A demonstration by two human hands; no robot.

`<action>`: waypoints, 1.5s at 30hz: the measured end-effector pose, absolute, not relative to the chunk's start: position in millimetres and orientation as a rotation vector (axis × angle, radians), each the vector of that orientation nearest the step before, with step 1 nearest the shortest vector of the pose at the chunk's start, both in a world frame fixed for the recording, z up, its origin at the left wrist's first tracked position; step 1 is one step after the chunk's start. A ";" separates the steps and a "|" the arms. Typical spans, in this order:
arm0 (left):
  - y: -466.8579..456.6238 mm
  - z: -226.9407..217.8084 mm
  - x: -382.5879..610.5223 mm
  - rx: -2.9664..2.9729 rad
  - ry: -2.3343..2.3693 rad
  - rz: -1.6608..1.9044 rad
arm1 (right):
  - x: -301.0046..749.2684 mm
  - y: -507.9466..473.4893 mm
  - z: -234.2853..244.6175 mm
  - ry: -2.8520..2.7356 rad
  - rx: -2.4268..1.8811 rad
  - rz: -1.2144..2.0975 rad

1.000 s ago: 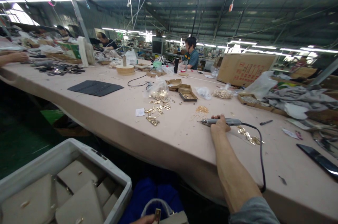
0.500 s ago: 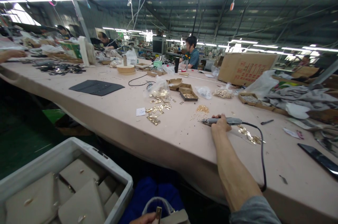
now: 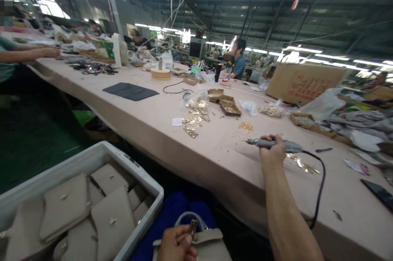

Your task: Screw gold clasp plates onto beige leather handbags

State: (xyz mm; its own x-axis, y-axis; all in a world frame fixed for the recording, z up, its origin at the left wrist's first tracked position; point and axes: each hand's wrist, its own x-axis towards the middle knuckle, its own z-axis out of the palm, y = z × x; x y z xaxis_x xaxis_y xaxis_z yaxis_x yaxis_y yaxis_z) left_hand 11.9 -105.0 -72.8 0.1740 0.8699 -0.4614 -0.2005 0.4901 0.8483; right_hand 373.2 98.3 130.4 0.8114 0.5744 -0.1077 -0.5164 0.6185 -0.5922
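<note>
My right hand (image 3: 273, 149) is wrapped round a grey electric screwdriver (image 3: 293, 146), its tip pointing left just above the table. A black cord runs from its back end. Left of the tip lies a small heap of tiny gold screws (image 3: 246, 126). Low in the view, my left hand (image 3: 176, 242) pinches a small gold metal plate (image 3: 193, 228) over a beige handbag (image 3: 211, 241) with a looped handle on my lap. Other gold plates (image 3: 303, 165) lie behind the screwdriver, and more gold fittings (image 3: 196, 119) are scattered mid-table.
A white crate (image 3: 144, 179) with several beige bags stands at my left. On the table (image 3: 211, 179) are small cardboard trays (image 3: 230, 107), a dark flat panel (image 3: 130, 91), a large carton (image 3: 303, 82) and a phone (image 3: 379, 193). Co-workers sit at the far left and across the table.
The view has swung left and down. My right hand has raised the screwdriver slightly off the table. My left hand has come further into view with the gold plate.
</note>
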 end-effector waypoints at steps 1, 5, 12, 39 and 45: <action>-107.6 -66.3 13.3 0.710 1.160 0.872 | 364.7 85.9 133.1 -0.124 -0.633 0.652; -111.0 -49.3 17.4 0.674 1.166 0.884 | 317.4 27.8 127.2 -0.246 -0.552 0.747; -111.3 -52.7 16.6 0.554 1.145 0.858 | 209.1 -73.9 65.1 -0.310 -0.789 0.905; -111.7 -54.5 26.1 0.582 1.284 0.797 | 120.3 -121.6 18.5 -0.928 -1.072 0.616; -112.4 -61.2 28.1 0.600 1.270 0.803 | 121.4 -127.6 14.1 -1.107 -1.150 0.567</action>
State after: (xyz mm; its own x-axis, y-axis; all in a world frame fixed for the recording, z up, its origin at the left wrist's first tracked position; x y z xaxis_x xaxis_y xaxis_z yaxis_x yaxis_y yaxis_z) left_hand 28.1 -112.4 -61.2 0.0973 0.8005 -0.5913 -0.1908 0.5981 0.7784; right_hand 121.4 -127.6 14.1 0.3948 0.8302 0.3934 0.1655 0.3570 -0.9193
